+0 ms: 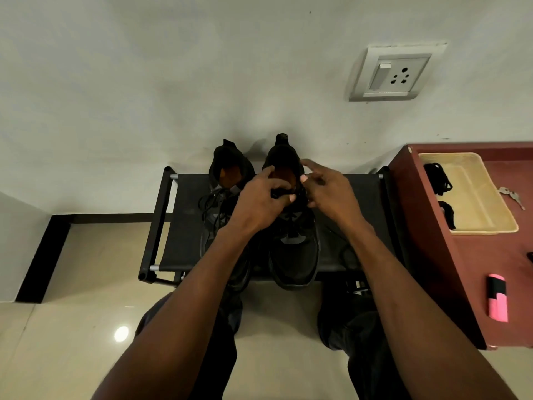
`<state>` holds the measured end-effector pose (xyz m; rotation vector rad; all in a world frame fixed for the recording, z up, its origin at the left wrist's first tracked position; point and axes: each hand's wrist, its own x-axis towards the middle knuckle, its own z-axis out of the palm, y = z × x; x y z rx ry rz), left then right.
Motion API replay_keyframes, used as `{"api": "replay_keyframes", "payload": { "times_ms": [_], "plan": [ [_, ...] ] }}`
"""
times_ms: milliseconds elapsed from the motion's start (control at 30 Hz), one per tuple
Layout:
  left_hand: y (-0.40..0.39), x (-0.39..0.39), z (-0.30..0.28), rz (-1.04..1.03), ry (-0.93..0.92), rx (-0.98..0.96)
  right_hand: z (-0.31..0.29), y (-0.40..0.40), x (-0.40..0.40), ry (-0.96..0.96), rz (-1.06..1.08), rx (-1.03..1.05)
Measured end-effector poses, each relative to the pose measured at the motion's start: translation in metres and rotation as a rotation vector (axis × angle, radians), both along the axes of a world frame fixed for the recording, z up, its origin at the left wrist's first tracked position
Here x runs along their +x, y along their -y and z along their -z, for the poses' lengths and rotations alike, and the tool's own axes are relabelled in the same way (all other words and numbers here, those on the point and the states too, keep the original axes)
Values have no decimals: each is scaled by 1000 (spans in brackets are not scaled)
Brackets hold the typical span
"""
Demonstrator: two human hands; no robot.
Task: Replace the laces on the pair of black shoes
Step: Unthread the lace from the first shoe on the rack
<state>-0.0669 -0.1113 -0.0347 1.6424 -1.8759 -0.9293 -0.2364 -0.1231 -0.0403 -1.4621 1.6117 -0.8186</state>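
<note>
- Black rack (184, 226): carries both black shoes
- Left shoe (219, 223): lace loose over its tongue
- Left hand (259, 197): pinching black lace (278, 194) at right shoe (294, 255) collar
- Right hand (328, 192): fingers curled at same collar; grasp cannot be told
- Tray (484, 203) on red cabinet (450, 278): holds dark lace bundles (438, 179)

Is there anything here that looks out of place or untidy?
Little stands out. The left shoe has loose laces spilling over its side onto the rack. The keys lie beside the tray on the red cabinet, not in it.
</note>
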Motion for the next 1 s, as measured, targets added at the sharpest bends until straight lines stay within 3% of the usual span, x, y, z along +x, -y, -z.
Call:
{"api": "replay_keyframes", "payload": {
  "times_ms": [100,233,333,500,600,667,700,800,867,1000],
  "plan": [
    [-1,-2,4,-6,69,-21,-3,-2,2,-263,-109,-61],
    [1,2,3,-31,-48,-75,-5,-4,3,-335,-112,-83],
    [3,11,5,-119,-311,-6,-4,-3,5,-322,-86,-59],
    [5,7,12,-490,-883,279,-6,0,7,-241,10,1],
    [3,-2,9,-689,-1080,387,-6,-2,7,-203,13,4],
    [1,-4,7,-705,-970,324,-6,-4,7,-224,-6,-26],
    [1,-5,5,-662,-812,243,-6,-4,7,-237,-14,-40],
    [3,-4,1,-352,-293,-87,-3,-2,6,-267,-14,-55],
    [9,-3,6,-102,-65,-165,0,-1,7,-269,-16,-59],
    [16,1,13,31,71,-124,0,0,7,-279,-22,-54]
  ]
}}
